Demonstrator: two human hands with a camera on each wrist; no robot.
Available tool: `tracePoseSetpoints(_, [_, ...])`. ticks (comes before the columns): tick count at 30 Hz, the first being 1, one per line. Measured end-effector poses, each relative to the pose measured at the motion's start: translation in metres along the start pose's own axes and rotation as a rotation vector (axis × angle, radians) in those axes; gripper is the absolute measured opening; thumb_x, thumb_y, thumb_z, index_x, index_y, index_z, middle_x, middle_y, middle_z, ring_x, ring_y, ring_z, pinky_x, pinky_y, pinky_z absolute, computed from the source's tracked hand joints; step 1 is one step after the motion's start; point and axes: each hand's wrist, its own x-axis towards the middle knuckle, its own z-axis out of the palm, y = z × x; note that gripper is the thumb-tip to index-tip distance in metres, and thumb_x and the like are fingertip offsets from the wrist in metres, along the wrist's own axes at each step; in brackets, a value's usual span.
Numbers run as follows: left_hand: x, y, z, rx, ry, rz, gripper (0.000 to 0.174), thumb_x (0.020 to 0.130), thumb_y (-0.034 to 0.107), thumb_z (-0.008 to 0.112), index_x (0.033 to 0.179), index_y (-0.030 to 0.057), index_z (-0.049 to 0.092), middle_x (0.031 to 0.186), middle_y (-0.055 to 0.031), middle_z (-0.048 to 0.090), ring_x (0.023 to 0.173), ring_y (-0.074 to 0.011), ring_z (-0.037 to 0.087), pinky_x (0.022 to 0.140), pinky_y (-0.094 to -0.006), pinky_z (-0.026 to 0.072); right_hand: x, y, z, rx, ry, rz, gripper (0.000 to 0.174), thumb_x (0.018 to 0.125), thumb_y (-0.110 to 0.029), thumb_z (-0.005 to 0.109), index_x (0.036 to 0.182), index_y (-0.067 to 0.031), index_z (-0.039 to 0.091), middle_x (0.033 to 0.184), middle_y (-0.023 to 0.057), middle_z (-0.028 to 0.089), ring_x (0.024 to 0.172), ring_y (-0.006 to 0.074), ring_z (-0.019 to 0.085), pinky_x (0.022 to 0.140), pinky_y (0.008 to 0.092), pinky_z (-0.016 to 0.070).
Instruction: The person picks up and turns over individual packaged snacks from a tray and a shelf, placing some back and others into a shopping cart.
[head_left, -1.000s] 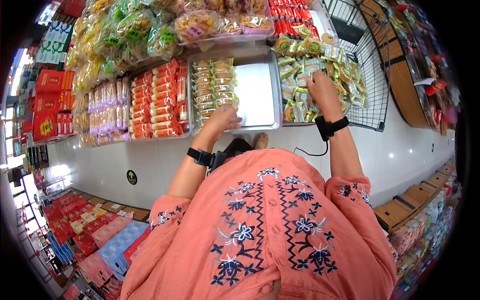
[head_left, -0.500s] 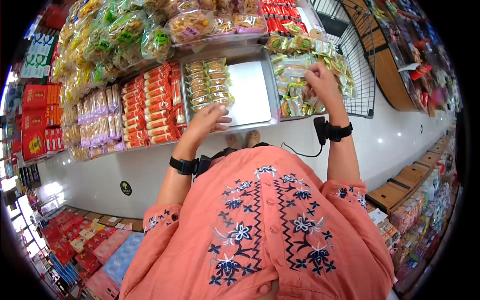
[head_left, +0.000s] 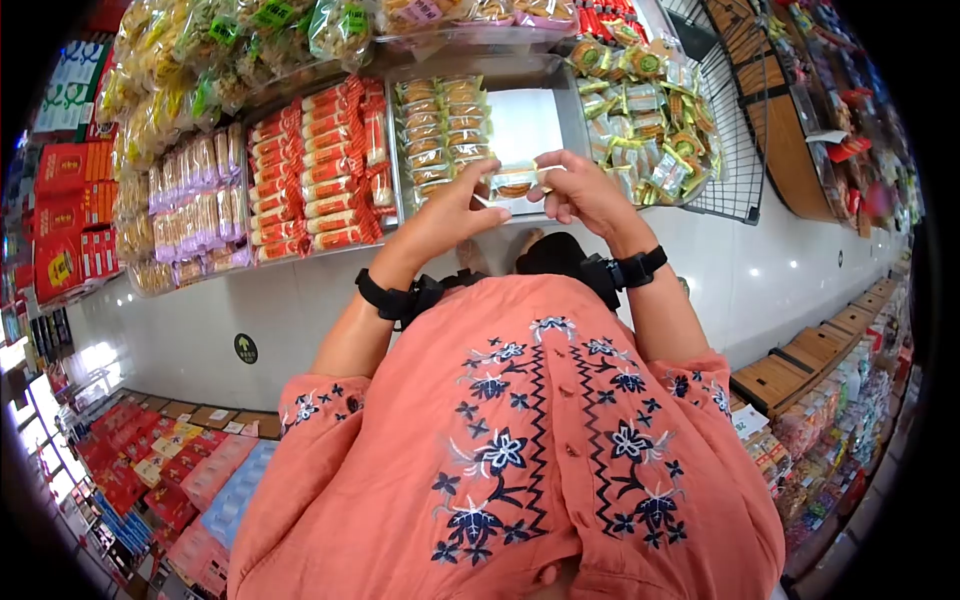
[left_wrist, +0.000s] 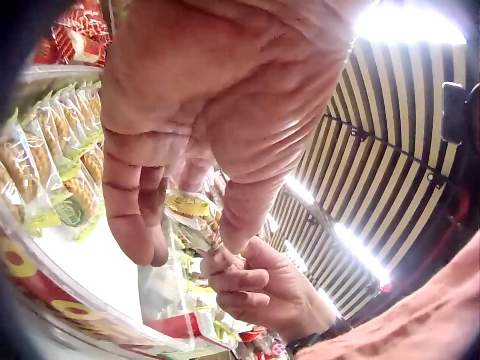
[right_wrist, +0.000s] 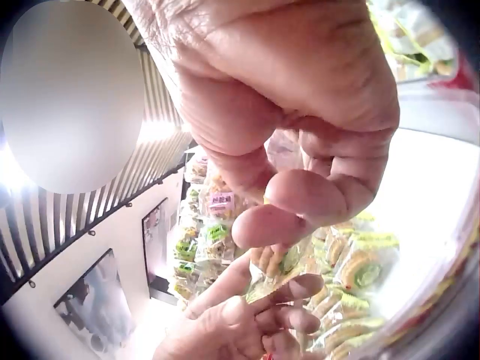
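In the head view a cookie in a clear and yellow wrapper (head_left: 515,185) lies level between the two hands, over the near end of a plastic bin (head_left: 575,130). My right hand (head_left: 590,195) pinches one end of the wrapper between thumb and curled fingers. My left hand (head_left: 450,210) is at the other end, thumb and fingers spread apart around it. The right wrist view shows the left hand's loose fingers (right_wrist: 259,315) beside the wrapper. Wrapped cookies (head_left: 445,125) stand in two rows on the bin's left; a white bottom (head_left: 525,120) shows beside them.
More wrapped cookies (head_left: 650,120) lie heaped to the right, with a black wire cart (head_left: 745,160) beyond. Left are red-and-white packets (head_left: 325,165) and purple-edged packets (head_left: 195,195). Bags of snacks (head_left: 235,45) pile up behind. A wooden display (head_left: 800,150) stands far right.
My right hand has come left from the heap to the bin with a wrapped cookie. My left hand has moved right and up to meet it.
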Motion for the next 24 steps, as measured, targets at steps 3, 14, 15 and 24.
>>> tracePoseSetpoints(3, [-0.004, -0.006, -0.003, -0.025, -0.002, -0.175, 0.057, 0.098, 0.027, 0.065, 0.147, 0.0082, 0.044, 0.092, -0.0042, 0.063, 0.076, -0.0109, 0.062, 0.061, -0.0263, 0.0490, 0.007, 0.009, 0.006, 0.027, -0.052, 0.059, 0.039, 0.097, -0.015, 0.058, 0.133, -0.0034, 0.050, 0.092, 0.0124, 0.071, 0.065, 0.0131, 0.067, 0.048, 0.0222, 0.0489])
tracePoseSetpoints(14, [0.001, -0.019, -0.002, -0.113, 0.112, -0.389, 0.043, 0.102, 0.035, 0.055, 0.132, 0.0031, 0.056, 0.087, -0.0036, 0.070, 0.063, -0.0100, 0.066, 0.048, -0.0240, 0.0432, 0.044, 0.018, 0.004, -0.322, -0.177, 0.040, 0.030, 0.097, -0.025, 0.065, 0.118, -0.0030, 0.062, 0.086, 0.0052, 0.069, 0.068, 0.0117, 0.067, 0.053, 0.0237, 0.0512])
tracePoseSetpoints(15, [0.000, -0.016, -0.002, -0.105, 0.139, -0.406, 0.044, 0.102, 0.035, 0.054, 0.132, 0.0026, 0.056, 0.087, -0.0037, 0.070, 0.063, -0.0100, 0.066, 0.048, -0.0242, 0.0432, 0.048, 0.020, 0.001, -0.309, -0.181, 0.053, 0.030, 0.097, -0.024, 0.065, 0.117, -0.0029, 0.062, 0.086, 0.0056, 0.069, 0.068, 0.0119, 0.067, 0.053, 0.0238, 0.0512])
tracePoseSetpoints(24, [-0.012, -0.026, -0.020, -0.152, 0.263, -0.409, 0.045, 0.103, 0.035, 0.052, 0.135, 0.0022, 0.055, 0.095, -0.0050, 0.069, 0.066, -0.0093, 0.063, 0.049, -0.0227, 0.0421, 0.065, 0.031, -0.002, -0.315, -0.129, 0.118, 0.032, 0.097, -0.025, 0.063, 0.118, 0.0003, 0.062, 0.088, 0.0077, 0.071, 0.069, 0.0133, 0.067, 0.054, 0.0250, 0.0517])
